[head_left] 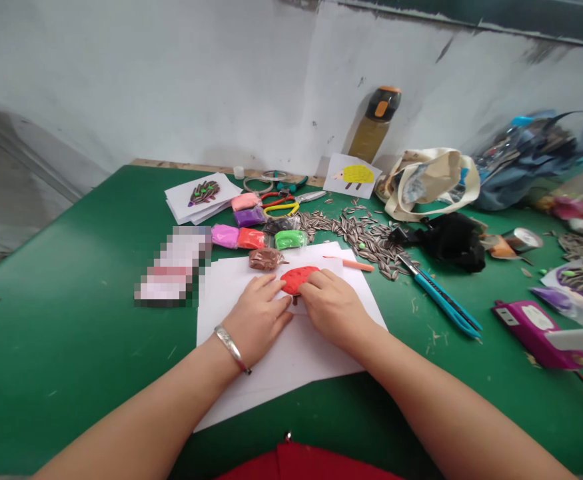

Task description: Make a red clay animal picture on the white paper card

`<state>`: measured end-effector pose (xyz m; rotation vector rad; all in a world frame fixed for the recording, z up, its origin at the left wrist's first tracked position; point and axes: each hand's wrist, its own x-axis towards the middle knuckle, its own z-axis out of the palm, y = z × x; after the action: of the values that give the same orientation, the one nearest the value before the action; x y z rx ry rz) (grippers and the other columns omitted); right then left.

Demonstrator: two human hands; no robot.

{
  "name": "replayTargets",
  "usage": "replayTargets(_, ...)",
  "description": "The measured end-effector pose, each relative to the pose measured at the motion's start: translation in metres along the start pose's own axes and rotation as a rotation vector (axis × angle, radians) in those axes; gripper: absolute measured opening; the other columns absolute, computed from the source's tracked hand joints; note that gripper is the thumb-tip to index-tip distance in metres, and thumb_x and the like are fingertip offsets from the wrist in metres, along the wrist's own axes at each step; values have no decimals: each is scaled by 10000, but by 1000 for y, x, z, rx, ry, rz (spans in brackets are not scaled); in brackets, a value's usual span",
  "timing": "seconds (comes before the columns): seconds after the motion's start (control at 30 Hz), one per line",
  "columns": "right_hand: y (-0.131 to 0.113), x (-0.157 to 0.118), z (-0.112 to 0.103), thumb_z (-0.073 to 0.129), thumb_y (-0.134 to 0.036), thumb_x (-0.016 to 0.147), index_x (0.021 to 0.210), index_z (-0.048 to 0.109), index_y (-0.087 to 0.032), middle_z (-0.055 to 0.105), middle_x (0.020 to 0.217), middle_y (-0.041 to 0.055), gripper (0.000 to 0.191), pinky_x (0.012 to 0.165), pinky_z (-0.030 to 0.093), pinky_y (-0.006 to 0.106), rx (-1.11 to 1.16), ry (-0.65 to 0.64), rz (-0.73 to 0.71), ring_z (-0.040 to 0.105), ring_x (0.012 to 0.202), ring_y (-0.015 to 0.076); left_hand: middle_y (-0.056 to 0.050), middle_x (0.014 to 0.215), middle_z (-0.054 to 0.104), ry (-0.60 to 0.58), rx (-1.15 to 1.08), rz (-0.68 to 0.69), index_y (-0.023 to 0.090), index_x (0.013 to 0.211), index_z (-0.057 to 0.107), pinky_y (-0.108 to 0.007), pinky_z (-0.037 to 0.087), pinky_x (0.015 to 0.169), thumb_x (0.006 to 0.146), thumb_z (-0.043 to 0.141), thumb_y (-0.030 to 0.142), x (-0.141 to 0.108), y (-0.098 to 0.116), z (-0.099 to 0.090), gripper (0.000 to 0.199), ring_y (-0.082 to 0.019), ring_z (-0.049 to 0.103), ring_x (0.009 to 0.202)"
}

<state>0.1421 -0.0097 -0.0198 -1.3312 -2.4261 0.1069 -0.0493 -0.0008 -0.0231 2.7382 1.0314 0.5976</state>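
Note:
A flat, rounded piece of red clay (pixel 297 278) lies on white paper (pixel 271 373), with a small brown piece just below it. My left hand (pixel 258 317) rests on the paper at the clay's left side, its fingers spread and nothing held. At the clay's right edge is my right hand (pixel 332 303), fingers curled and pressed together against the red clay. Its fingertips are partly hidden. A brown clay packet (pixel 265 260) sits on the paper's top edge, and an orange pen (pixel 357 265) lies on its upper right.
Coloured clay packets (pixel 291 239), scissors (pixel 281 208) and seeds (pixel 361 233) lie beyond the paper. At the right are a blue cutter (pixel 441 297), a black cloth item (pixel 451 243) and a purple device (pixel 541 333). A bottle (pixel 375 123) stands by the wall.

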Motion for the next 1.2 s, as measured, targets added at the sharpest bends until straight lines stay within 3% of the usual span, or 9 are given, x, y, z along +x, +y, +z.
replayTargets(0.77,1,0,1,441,-101,886,929,657,-156,621,878,94,227,761,407,327,-17,19,-19,500,812,202,-140,1167,609,-2,-26,-20,127,969,697,-522,404,1041,894,517,201,1,2,-1,208,-307,465,1169)
replayTargets(0.9,2,-1,-1,431,-104,887,809,643,-150,608,834,89,231,727,401,322,-46,18,1,489,764,195,-144,1161,611,-3,-28,-23,120,985,694,-523,409,1033,892,522,201,2,3,-2,211,-308,469,1159)
replayTargets(1.03,1,-2,-2,428,-88,885,965,657,-143,627,892,93,249,763,411,320,12,23,-46,508,828,200,-134,1182,607,-18,-34,-29,129,985,690,-516,393,1052,892,521,197,2,3,-3,204,-300,465,1171)
replayTargets(1.2,2,-3,-1,428,-90,877,920,658,-141,630,874,92,239,751,412,328,-10,28,-48,496,794,201,-127,1192,602,-6,-27,-25,135,985,685,-518,394,1052,894,517,204,1,2,-1,203,-302,463,1178)
